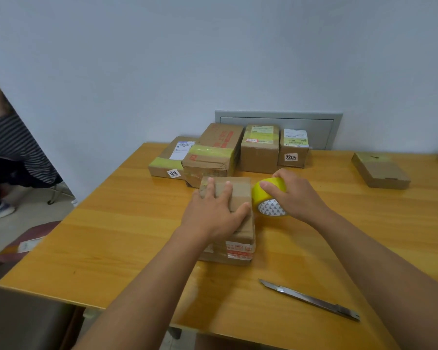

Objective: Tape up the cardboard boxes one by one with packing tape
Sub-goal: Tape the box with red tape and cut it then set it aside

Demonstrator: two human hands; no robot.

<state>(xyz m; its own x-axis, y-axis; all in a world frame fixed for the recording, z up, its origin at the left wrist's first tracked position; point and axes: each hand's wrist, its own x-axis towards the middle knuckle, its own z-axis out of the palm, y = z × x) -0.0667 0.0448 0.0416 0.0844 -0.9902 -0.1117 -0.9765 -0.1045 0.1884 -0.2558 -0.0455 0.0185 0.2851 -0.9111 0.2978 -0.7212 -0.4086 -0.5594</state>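
The wooden table (127, 223) carries all the work. At its far edge, against the wall, four cardboard boxes stand in a row: a flat box (162, 161), a big box with red print (213, 152), a middle box (259, 155) and a small box (294, 150). Each of them already shows a band of yellow tape, so I judge that these ones are done. One more flat carton (382, 171) lies well apart at the right.

The box in hand (234, 195) lies in the middle of the table, near the person. The left hand (213, 213) presses flat on its top, with straight fingers, to keep it in place. The right hand (293, 195) grips the yellow tape roll (266, 195) from above, fingers curled round it, just beside the right edge of the box. I think the step is the beginning of a strip on this box. The next move calls for finding the free end of the tape, sticking it on one side and pulling the roll across the top seam while the left hand holds firm. A utility knife (311, 300) waits on the table near the person, probably for the cut.

Writing: the flat box has a tag "1218", the small box has "7204". The red print and the white shipping labels are too small to read.
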